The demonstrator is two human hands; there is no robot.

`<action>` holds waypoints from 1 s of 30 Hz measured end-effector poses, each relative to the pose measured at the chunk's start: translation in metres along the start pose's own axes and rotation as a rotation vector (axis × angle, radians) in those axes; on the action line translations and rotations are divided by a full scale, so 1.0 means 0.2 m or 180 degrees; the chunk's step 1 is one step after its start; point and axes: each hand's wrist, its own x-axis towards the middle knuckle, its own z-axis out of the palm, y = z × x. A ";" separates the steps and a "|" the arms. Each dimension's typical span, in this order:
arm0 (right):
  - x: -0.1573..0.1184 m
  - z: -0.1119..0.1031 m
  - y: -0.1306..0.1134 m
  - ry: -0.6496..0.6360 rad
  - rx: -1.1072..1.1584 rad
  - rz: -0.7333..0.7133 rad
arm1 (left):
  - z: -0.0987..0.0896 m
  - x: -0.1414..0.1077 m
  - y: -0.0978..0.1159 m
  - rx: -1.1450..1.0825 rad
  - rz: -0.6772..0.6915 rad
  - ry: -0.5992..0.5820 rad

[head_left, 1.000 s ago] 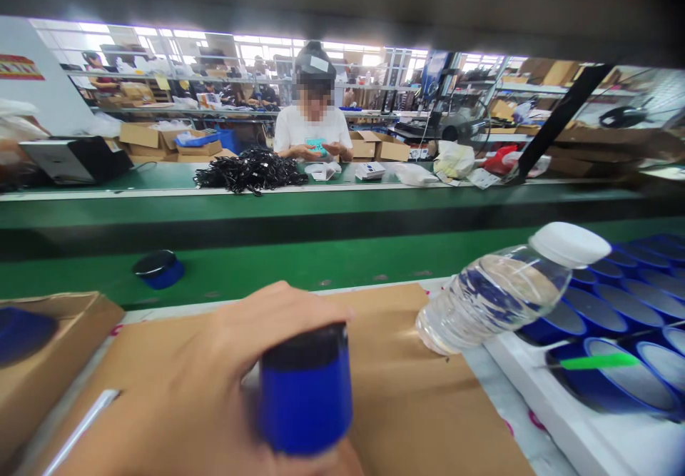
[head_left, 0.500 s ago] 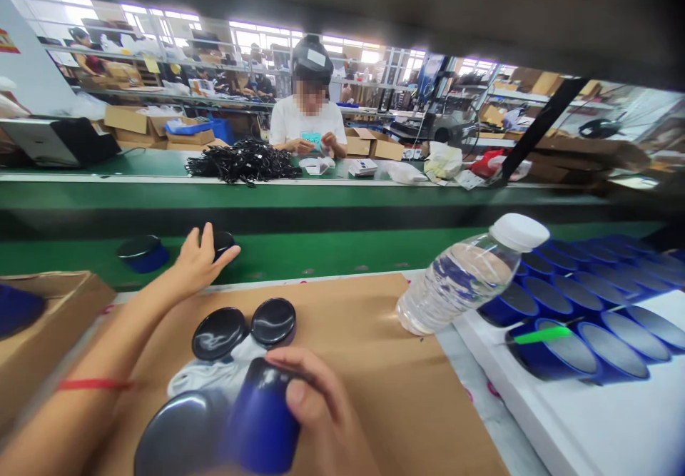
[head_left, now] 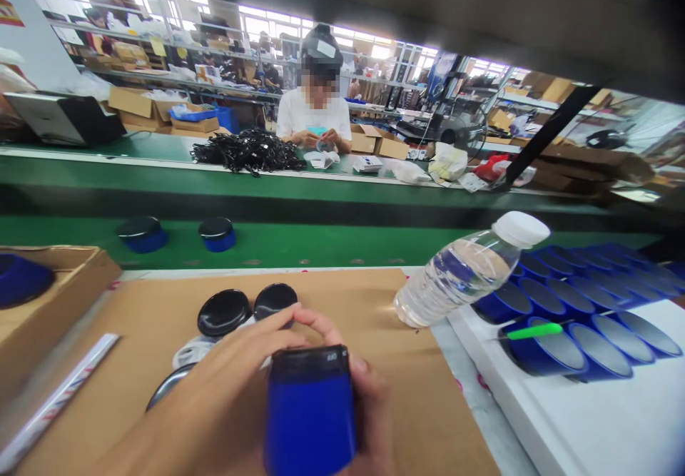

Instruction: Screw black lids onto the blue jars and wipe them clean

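A blue cylindrical container with a black lid (head_left: 309, 412) stands upright close to the camera. My left hand (head_left: 240, 362) curls around its far side, and my right hand (head_left: 372, 408) grips its right side. Just beyond my left fingers, two round black lids (head_left: 223, 312) (head_left: 275, 301) lie on a brown cardboard sheet (head_left: 385, 362). A white cloth (head_left: 193, 353) lies beneath them. A dark round disc (head_left: 168, 383) is mostly hidden under my left forearm. A capped water bottle (head_left: 454, 280) lies to the right of my hands.
Two lidded blue containers (head_left: 217, 233) (head_left: 142, 234) sit on the near green conveyor belt (head_left: 332, 246). Rows of blue containers fill a white tray (head_left: 535, 397) at right, with a green-handled tool (head_left: 535, 330). A cardboard box (head_left: 53, 276) stands at left. A co-worker (head_left: 315, 105) sits across the belts.
My left hand has moved back from the green belt to the blue container, uncovering a lidded container there. The blue container has risen and shifted right, and its black lid now shows.
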 end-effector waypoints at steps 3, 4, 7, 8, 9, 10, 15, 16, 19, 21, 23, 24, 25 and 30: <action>-0.02 0.00 0.03 0.0102 -0.0195 -0.0250 | 0.00 0.02 -0.05 -0.0103 -0.0142 0.0019; -0.03 0.00 0.04 0.0212 -0.0488 -0.0367 | 0.00 0.02 -0.07 -0.0133 -0.0171 0.0028; -0.05 0.01 0.03 0.0377 -0.1323 -0.0468 | -0.01 -0.01 -0.09 -0.0209 -0.0234 0.0046; -0.05 0.02 0.02 0.0332 -0.1484 -0.0431 | -0.01 -0.03 -0.09 -0.0222 -0.0254 0.0048; -0.05 0.02 0.01 0.0271 -0.1602 -0.0375 | -0.02 -0.05 -0.09 -0.0222 -0.0287 0.0059; -0.04 0.02 0.00 0.0226 -0.1690 -0.0315 | -0.02 -0.07 -0.08 -0.0210 -0.0331 0.0078; 0.00 0.04 -0.03 0.0231 -0.1868 -0.0077 | -0.01 -0.14 -0.05 -0.0173 -0.0465 0.0183; 0.00 0.03 -0.02 0.0196 -0.1832 -0.0084 | -0.01 -0.15 -0.05 -0.0151 -0.0449 0.0203; -0.01 0.02 0.01 -0.0075 -0.1492 -0.0181 | 0.02 -0.19 -0.08 0.0038 -0.0441 0.0270; -0.02 0.01 0.03 -0.0167 -0.1246 -0.0292 | 0.03 -0.21 -0.11 0.0166 -0.0458 0.0261; -0.03 0.00 0.05 -0.0088 -0.1145 -0.0347 | 0.03 -0.23 -0.14 0.0193 -0.0462 0.0190; -0.02 0.00 0.05 -0.0006 -0.1128 -0.0332 | 0.03 -0.23 -0.15 0.0205 -0.0403 0.0168; -0.02 0.00 0.06 0.0094 -0.1108 -0.0296 | 0.02 -0.22 -0.16 0.0273 -0.0262 0.0205; 0.02 -0.03 0.09 0.0570 -0.0702 0.0015 | -0.02 -0.14 -0.10 0.0896 0.0036 0.0636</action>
